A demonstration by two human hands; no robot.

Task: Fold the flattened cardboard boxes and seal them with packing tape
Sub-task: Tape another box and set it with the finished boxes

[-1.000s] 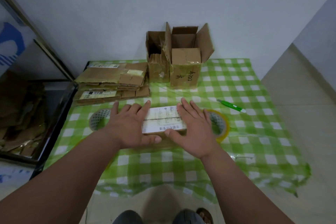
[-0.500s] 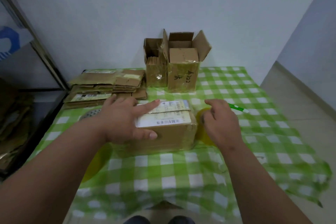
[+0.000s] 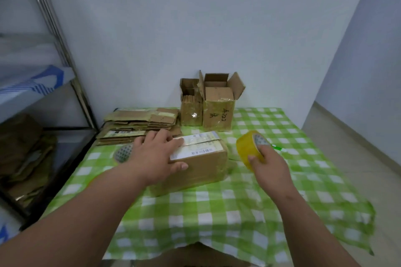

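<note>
My right grip (image 3: 268, 163) curled round the yellow tape roll (image 3: 251, 148), held up at the middle right so I could pull tape. My left grip (image 3: 157, 154) lay flat and open on the folded box (image 3: 195, 167), pressing its flaps shut in the middle of the table (image 3: 238, 208). More flat boxes (image 3: 138, 125) waited at the middle left.

Left hand (image 3: 157, 156) lies flat with fingers spread toward one o'clock, thumb hooked down; right hand (image 3: 270, 163) curls in a raised grip.
</note>
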